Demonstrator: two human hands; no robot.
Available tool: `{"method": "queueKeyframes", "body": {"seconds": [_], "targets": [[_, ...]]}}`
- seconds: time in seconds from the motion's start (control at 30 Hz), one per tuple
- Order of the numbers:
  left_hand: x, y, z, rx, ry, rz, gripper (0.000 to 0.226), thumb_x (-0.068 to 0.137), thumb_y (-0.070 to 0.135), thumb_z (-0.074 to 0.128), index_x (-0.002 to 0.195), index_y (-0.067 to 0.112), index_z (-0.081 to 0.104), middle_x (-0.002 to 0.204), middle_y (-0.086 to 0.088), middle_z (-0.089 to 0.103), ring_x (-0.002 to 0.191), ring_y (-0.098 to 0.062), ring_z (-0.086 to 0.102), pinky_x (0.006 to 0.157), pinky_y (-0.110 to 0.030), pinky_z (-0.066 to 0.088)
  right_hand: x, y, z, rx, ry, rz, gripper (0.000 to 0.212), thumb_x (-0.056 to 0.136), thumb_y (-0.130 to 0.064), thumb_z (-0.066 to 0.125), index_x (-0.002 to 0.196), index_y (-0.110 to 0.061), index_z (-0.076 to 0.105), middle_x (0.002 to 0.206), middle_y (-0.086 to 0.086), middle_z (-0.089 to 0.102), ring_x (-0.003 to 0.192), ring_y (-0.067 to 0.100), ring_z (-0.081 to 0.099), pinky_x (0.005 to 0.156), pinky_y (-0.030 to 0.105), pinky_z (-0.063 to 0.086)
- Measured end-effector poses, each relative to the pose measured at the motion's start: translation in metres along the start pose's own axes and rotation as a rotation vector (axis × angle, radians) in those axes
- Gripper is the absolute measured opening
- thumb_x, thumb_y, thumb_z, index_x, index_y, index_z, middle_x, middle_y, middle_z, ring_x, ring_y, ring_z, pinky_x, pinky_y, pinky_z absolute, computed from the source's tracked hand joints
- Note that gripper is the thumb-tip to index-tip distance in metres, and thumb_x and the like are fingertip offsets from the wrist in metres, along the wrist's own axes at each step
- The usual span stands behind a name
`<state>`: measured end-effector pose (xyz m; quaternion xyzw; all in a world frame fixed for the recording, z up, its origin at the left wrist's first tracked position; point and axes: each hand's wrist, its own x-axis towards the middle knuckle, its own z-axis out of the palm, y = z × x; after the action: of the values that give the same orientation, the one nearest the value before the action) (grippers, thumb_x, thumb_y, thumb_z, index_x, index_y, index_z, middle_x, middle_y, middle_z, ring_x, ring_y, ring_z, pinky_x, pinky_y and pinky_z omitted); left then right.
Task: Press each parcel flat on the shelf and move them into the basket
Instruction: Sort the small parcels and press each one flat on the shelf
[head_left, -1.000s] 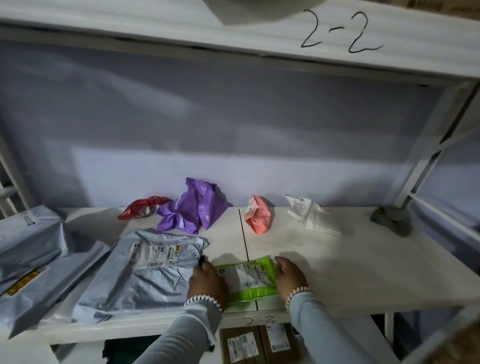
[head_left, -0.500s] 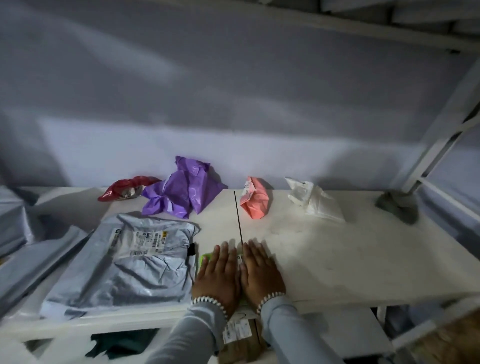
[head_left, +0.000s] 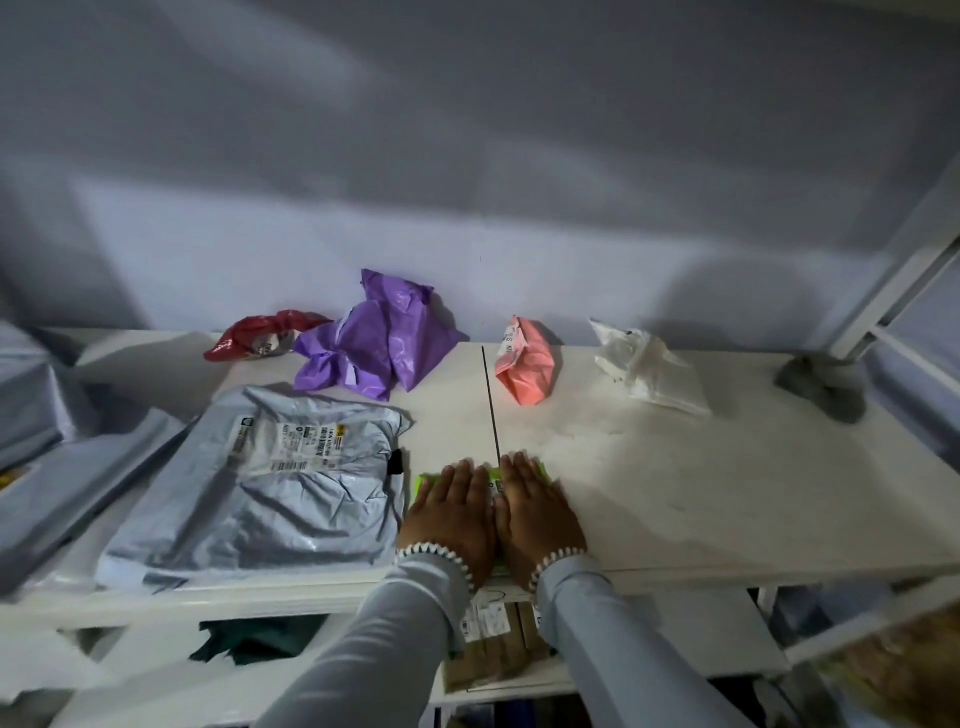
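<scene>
While both your palms lie flat on it, the pressing step is in hand. Shelf (head_left: 727, 493): white, carrying every parcel. Grey parcel (head_left: 270, 488): largest, just left of your hands; printed label with barcodes, text too small to read. Green parcel (head_left: 427, 480): near the front edge, mostly hidden under left hand (head_left: 452, 514) and right hand (head_left: 535, 514), fingers straight, gripping nothing; label unreadable. Next, judged: pinch an edge, lift, carry to the basket, which is not in view.
</scene>
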<state>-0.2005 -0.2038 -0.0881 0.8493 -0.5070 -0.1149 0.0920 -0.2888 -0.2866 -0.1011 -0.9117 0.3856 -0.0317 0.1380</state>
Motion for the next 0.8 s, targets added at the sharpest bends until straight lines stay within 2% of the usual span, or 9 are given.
{"method": "queueKeyframes", "body": {"seconds": [0.17,0.27,0.33,0.4,0.47,0.53,0.63,0.7,0.8], "targets": [[0.010,0.005,-0.014,0.066,-0.098,0.018,0.061,0.097,0.044,0.017,0.151,0.016,0.013,0.160,-0.004,0.011,0.147,-0.020,0.013,0.120,-0.039,0.009,-0.001,0.004,0.002,-0.023,-0.003,-0.018,0.055,0.102,-0.035,0.017,0.153,-0.020,0.006,0.161,-0.001,0.001,0.148,0.013,-0.001,0.119,0.034,0.000],[0.006,-0.003,-0.019,0.142,-0.075,0.137,0.079,0.085,0.056,0.018,0.151,0.012,0.015,0.158,-0.011,0.018,0.145,-0.026,0.021,0.119,-0.043,0.015,-0.006,0.004,-0.002,0.004,-0.007,-0.027,0.057,0.099,-0.038,0.012,0.153,-0.022,0.008,0.161,-0.003,0.004,0.148,0.012,0.000,0.119,0.034,-0.001],[0.003,-0.011,-0.023,0.190,-0.123,0.214,0.100,0.073,0.071,0.033,0.151,0.012,0.011,0.156,-0.011,0.021,0.142,-0.029,0.026,0.117,-0.047,0.019,-0.009,0.007,-0.002,0.056,0.005,-0.018,0.057,0.097,-0.041,0.013,0.152,-0.024,0.016,0.160,-0.004,0.011,0.148,0.011,0.006,0.120,0.033,0.000],[0.000,-0.016,-0.031,0.289,-0.156,0.244,0.110,0.070,0.072,0.053,0.150,0.012,0.007,0.153,-0.014,0.025,0.136,-0.033,0.032,0.113,-0.051,0.024,-0.014,0.007,-0.006,0.194,0.046,0.005,0.056,0.097,-0.043,0.018,0.149,-0.023,0.027,0.157,-0.003,0.025,0.145,0.013,0.020,0.119,0.030,0.011],[-0.006,-0.014,-0.039,0.309,-0.171,0.224,0.109,0.071,0.064,0.062,0.150,0.013,0.006,0.148,-0.017,0.031,0.132,-0.035,0.035,0.111,-0.055,0.027,-0.019,0.004,-0.014,0.416,0.080,0.053,0.046,0.101,-0.036,0.032,0.144,-0.022,0.038,0.150,-0.001,0.039,0.136,0.013,0.036,0.110,0.021,0.025],[-0.008,-0.010,-0.042,0.295,-0.166,0.214,0.104,0.069,0.058,0.066,0.147,0.012,0.016,0.141,-0.017,0.040,0.127,-0.036,0.040,0.108,-0.052,0.032,-0.018,0.003,-0.021,0.515,0.104,0.077,0.039,0.100,-0.028,0.040,0.138,-0.020,0.046,0.143,0.001,0.048,0.130,0.014,0.043,0.103,0.018,0.028],[-0.007,-0.013,-0.047,0.243,-0.096,0.213,0.093,0.064,0.059,0.067,0.138,0.014,0.032,0.130,-0.014,0.049,0.117,-0.035,0.048,0.101,-0.048,0.040,-0.003,0.008,-0.034,0.501,0.124,0.074,0.035,0.098,-0.025,0.045,0.132,-0.018,0.051,0.137,0.004,0.053,0.125,0.018,0.048,0.102,0.022,0.034],[-0.002,-0.019,-0.060,0.150,-0.029,0.186,0.089,0.062,0.061,0.065,0.134,0.019,0.036,0.125,-0.010,0.049,0.113,-0.034,0.050,0.097,-0.047,0.042,0.014,0.010,-0.046,0.503,0.129,0.087,0.033,0.096,-0.024,0.048,0.128,-0.017,0.054,0.131,0.008,0.057,0.119,0.021,0.053,0.102,0.030,0.041],[0.006,-0.040,-0.085,0.094,0.115,0.091,0.085,0.060,0.065,0.060,0.130,0.022,0.039,0.121,-0.007,0.049,0.110,-0.031,0.053,0.093,-0.043,0.045,0.042,0.011,-0.058,0.393,0.167,0.102,0.030,0.093,-0.020,0.051,0.121,-0.013,0.060,0.126,0.013,0.060,0.117,0.028,0.056,0.099,0.031,0.043]]}}
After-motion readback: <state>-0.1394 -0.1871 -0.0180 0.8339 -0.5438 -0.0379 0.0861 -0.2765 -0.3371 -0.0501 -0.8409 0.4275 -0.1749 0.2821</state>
